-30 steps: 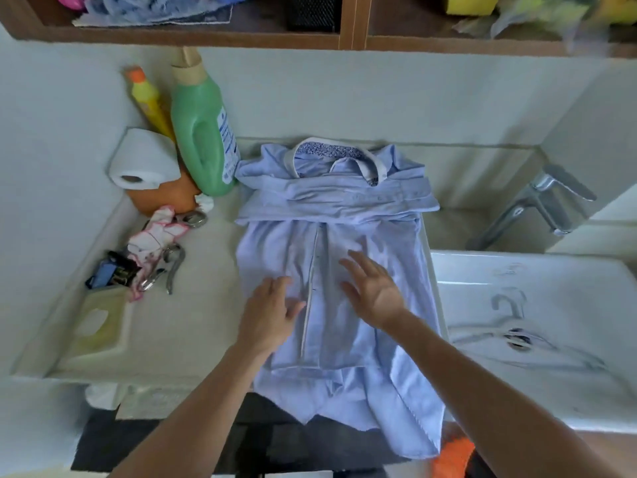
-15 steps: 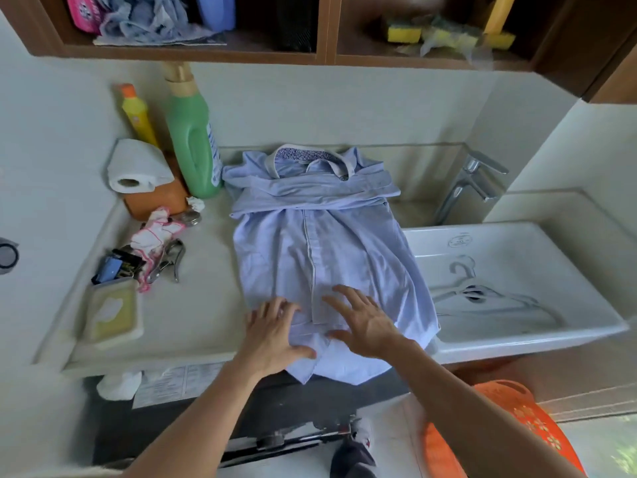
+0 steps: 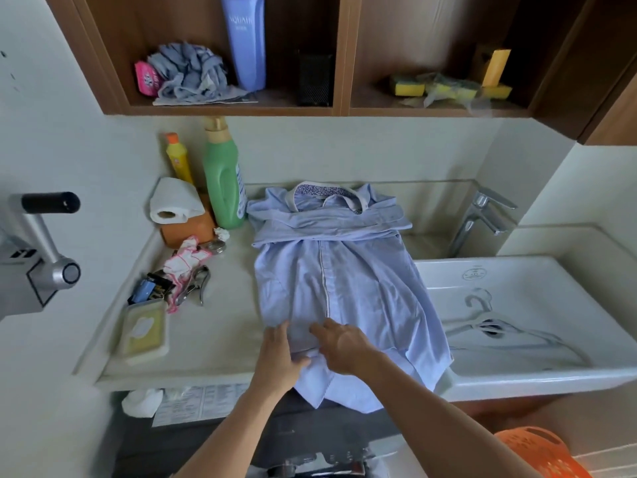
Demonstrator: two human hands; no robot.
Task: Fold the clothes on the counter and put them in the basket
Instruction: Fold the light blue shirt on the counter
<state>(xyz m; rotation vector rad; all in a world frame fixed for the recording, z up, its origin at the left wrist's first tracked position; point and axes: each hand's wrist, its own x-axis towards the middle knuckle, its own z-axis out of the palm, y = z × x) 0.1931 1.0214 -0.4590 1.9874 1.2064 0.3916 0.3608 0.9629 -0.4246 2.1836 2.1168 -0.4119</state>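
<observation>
A light blue button shirt lies flat on the pale counter, collar at the back wall, sleeves folded across the chest, hem hanging over the front edge. My left hand rests flat on the lower left part of the shirt, fingers straight. My right hand lies on the cloth beside it, near the button placket, fingers extended. An orange basket sits on the floor at the lower right.
Green detergent bottle, yellow bottle, paper roll and small clutter stand left of the shirt. A white sink with hangers and a tap lies right. Shelves hang above.
Both hands have slid down the shirt from its middle toward the hem at the counter's front edge. The view has pulled back and tilted up.
</observation>
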